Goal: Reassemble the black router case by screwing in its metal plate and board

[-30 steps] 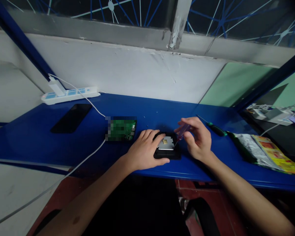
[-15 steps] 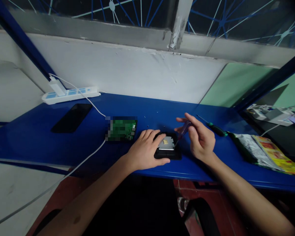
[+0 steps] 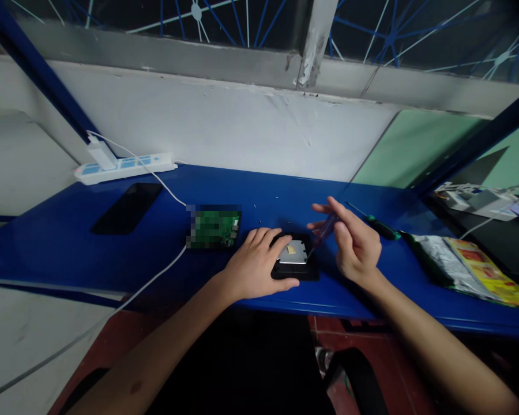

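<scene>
My left hand point(image 3: 255, 262) lies over the left part of a small black device point(image 3: 294, 262) with a silver metal plate, thumb along its front edge, pinning it to the blue table point(image 3: 112, 253). My right hand point(image 3: 354, 245) holds a small screwdriver with a translucent purple handle point(image 3: 324, 230) between thumb and fingers; its tip points down at the device's right edge. A green circuit board point(image 3: 214, 226) lies just left of my left hand.
A black phone point(image 3: 127, 207) and a white power strip point(image 3: 123, 167) with a charger and white cable sit at the left. A green-handled screwdriver point(image 3: 378, 226) and foil and yellow packets point(image 3: 467, 262) lie to the right. More cables and devices crowd the far right.
My right hand has rolled the purple screwdriver between its fingers and shifted slightly right, fingers now more stretched out. My left hand and the device have stayed put.
</scene>
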Demonstrator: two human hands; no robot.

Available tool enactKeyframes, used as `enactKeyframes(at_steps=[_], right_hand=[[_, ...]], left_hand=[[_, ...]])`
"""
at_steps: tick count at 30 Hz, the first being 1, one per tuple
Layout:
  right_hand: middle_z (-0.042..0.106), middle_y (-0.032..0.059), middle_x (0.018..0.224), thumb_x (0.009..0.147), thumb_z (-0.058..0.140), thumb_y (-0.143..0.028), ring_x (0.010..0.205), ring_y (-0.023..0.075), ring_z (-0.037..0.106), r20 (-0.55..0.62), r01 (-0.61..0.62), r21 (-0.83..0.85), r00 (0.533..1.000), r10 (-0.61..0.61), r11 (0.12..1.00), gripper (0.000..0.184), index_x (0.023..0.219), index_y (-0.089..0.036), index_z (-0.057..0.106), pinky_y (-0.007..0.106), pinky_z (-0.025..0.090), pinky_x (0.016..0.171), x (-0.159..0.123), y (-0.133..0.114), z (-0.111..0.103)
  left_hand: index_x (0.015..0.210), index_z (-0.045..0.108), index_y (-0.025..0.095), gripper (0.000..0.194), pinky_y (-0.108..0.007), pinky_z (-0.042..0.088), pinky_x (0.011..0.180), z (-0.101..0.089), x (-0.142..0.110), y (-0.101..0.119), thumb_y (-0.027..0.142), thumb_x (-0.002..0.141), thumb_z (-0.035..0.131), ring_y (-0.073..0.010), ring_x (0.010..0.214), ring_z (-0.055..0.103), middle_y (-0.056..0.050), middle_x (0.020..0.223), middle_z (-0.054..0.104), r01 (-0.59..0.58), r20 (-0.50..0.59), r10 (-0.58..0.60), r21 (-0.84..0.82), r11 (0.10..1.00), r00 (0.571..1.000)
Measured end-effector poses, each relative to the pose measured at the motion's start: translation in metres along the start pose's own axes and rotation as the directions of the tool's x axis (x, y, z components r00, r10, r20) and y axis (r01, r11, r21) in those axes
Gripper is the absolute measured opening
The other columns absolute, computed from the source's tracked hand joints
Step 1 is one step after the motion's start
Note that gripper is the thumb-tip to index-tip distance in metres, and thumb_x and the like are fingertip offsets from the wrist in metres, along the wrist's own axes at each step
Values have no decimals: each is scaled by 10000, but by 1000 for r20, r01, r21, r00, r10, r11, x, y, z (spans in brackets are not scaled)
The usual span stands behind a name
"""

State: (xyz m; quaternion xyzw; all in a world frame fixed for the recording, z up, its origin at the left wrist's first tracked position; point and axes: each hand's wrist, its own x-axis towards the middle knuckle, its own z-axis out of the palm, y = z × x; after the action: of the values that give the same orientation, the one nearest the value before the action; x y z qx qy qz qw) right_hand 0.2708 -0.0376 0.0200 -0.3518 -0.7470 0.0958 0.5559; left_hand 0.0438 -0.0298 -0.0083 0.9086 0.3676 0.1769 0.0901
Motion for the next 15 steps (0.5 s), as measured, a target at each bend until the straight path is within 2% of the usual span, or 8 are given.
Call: enactKeyframes(at_steps=[3,5,8,10,12,15], right_hand=[[728,54,1194,959,559,-153,774,162,744,-36,-7,-24,999,6,1000,526,1451,-330,500,372,639,695,-1,2,1],[743,34,1027,892,675,-152,767,172,722,-68,37,-51,997,-40,998,530,1384,-322,573,354,624,653,0,5,2],[684,9,836,802,788,-176,711,179,658,-95,125,-102,986,-135,987,459,1229,-304,675,352,580,612,2,8,1],[668,18,840,825,770,-221,693,179,643,-79,154,-93,984,-161,984,387,1196,-291,684,354,563,600,4,9,0],[675,46,911,913,664,-268,709,182,665,-54,150,-57,987,-153,987,318,1231,-276,666,354,564,597,4,8,0],[686,81,1039,997,493,-278,737,181,699,-36,128,-34,991,-129,991,325,1284,-261,644,372,580,640,3,6,1]], left_hand=[[1428,452,192,827,-543,366,1104,0,0,0,694,803,649,-377,1327,438,-151,1461,478,-2,-4,2,2,1000,1000],[1422,457,183,824,-540,366,1104,-1,-1,0,686,801,659,-374,1323,440,-155,1455,484,-6,-8,6,5,1000,1000],[1414,462,171,829,-536,364,1106,-1,0,0,677,792,674,-369,1322,441,-162,1451,487,-13,-12,13,8,1000,1000],[1412,463,163,834,-535,364,1105,0,0,0,678,791,673,-368,1321,440,-165,1449,487,-15,-14,15,10,1000,1000],[1414,463,157,838,-531,363,1107,0,0,-1,685,795,665,-366,1319,438,-165,1446,487,-14,-15,14,13,1000,1000],[1423,457,165,838,-528,358,1112,1,0,-1,694,802,651,-365,1321,432,-158,1455,478,-10,-11,11,13,1000,1000]])
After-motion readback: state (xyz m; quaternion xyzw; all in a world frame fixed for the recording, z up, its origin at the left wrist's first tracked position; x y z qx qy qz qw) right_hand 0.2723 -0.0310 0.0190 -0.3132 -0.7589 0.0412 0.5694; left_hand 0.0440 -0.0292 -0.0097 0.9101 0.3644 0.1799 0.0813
